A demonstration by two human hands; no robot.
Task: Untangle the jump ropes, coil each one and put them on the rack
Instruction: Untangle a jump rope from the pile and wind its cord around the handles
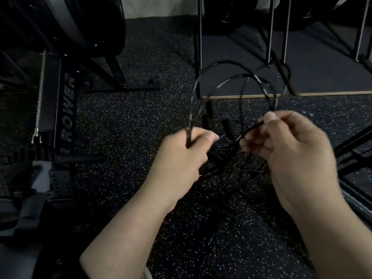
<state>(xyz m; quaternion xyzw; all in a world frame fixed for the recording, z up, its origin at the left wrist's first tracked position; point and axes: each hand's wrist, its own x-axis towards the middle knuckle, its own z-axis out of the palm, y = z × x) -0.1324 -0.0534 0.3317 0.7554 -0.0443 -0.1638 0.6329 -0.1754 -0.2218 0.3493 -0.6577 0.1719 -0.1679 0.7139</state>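
Hands mid-floor: left hand, right hand each clamped on rope loops.

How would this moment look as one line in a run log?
stage: untangling | left hand: gripping rope loops | right hand: pinching a strand | tangle: on floor | rack: none loaded
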